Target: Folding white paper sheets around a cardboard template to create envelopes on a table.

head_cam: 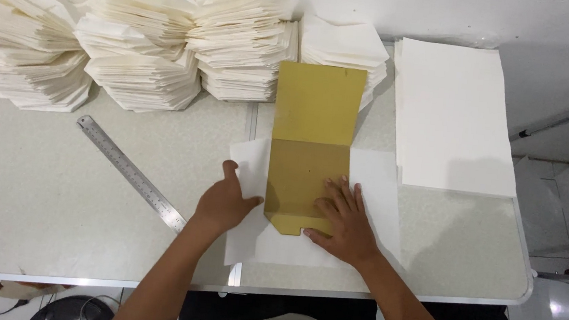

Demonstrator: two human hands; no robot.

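The right hand (344,223) is lying flat, fingers spread and together with the palm pressing down on the near right part of a brown cardboard template (311,149); it is gripping nothing. The left hand (224,203) is resting open at the left edge of a white paper sheet (378,189), its thumb reaching toward the template's left edge, fingers loosely curled over the paper and clamped on nothing.

The template is lying lengthwise on the sheet, running from near to far, its far half a brighter yellow-brown and its near half a duller brown, with a small notch at the near end. The sheet is sticking out on both sides of the template and is sitting at the near middle of the desk (54,202).

A metal ruler (131,173) is lying slantwise on the desk, left of the left hand and apart from it. A flat stack of white sheets (456,117) is sitting to the right of the template, just beside the sheet under it. Along the far edge, piles of folded white paper (143,45) are standing side by side from the far left to the middle, the nearest pile touching the far end of the template.
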